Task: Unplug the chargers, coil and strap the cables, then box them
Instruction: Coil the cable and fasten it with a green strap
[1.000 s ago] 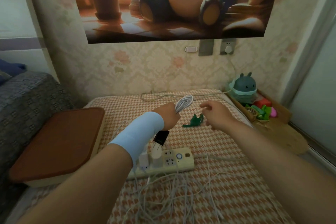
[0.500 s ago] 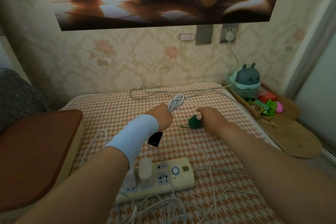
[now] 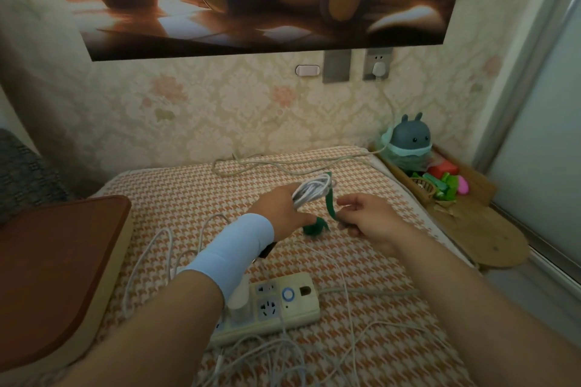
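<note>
Nearest the body, loose white cables lie tangled on the bed, below both forearms. Just beyond them, under the left forearm, sits a cream power strip with a white charger plugged into it. A brown-topped block rests well to the left of the left arm.

The left hand, with a pale blue band on its wrist, has its fingers curled round a coiled cable. The loops stick out past the hand toward the right hand. The right hand, just beside it, pinches a green strap between thumb and fingertips. The strap runs up across the coil's far end, and its other end is bunched on the bed between the hands.

Beyond the hands a grey cord trails along the bed toward a wall socket. A grey toy stands far right of the right hand.
</note>
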{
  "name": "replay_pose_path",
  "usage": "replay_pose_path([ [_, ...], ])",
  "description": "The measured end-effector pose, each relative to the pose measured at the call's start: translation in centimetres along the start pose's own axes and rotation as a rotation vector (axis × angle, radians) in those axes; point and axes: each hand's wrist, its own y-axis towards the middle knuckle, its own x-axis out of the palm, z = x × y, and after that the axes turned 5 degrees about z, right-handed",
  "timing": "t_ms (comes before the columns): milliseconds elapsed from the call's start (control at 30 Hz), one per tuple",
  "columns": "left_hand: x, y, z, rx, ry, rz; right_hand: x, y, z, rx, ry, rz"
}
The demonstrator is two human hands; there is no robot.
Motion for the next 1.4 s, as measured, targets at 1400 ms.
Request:
replay_pose_path([
  [1400,-3.3,-27.0,4.7,-0.066,-0.666,0.040,7.0,-26.7,-6.9,-0.471,-0.016,0.025],
])
